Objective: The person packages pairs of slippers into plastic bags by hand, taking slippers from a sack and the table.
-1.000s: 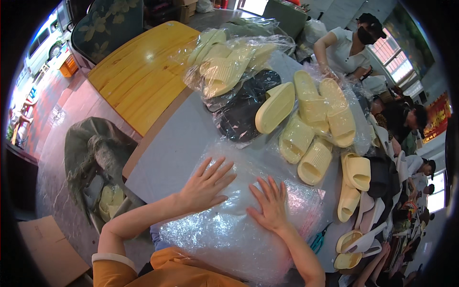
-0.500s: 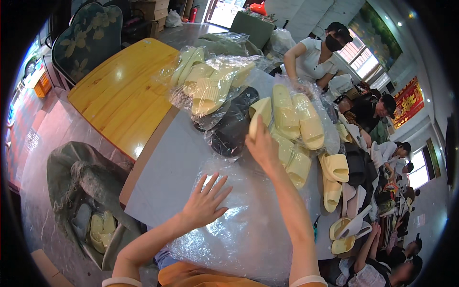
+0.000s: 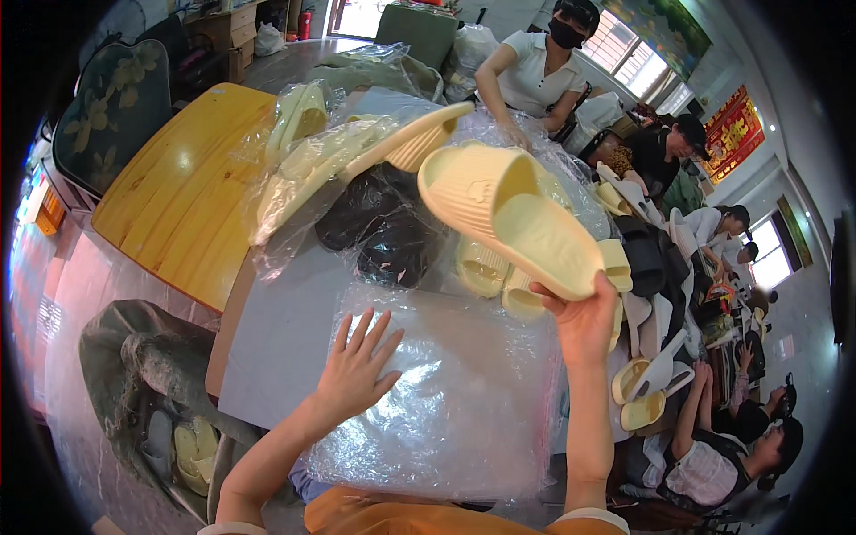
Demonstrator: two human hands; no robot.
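Right hand gripping pale yellow slipper by its end, lifting it above centre of frame. Left hand lying flat, fingers spread wide, pressing clear plastic bag onto grey table at lower centre. Looks like bagging step; next move probably needing bag mouth opened. Slipper looking soft, ribbed foam; bag thin, crinkly, shiny. More bagged slippers piling at upper left.

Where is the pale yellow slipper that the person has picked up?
In the head view the pale yellow slipper is held up in the right hand, right of centre, above the clear plastic bag that the left hand presses flat.
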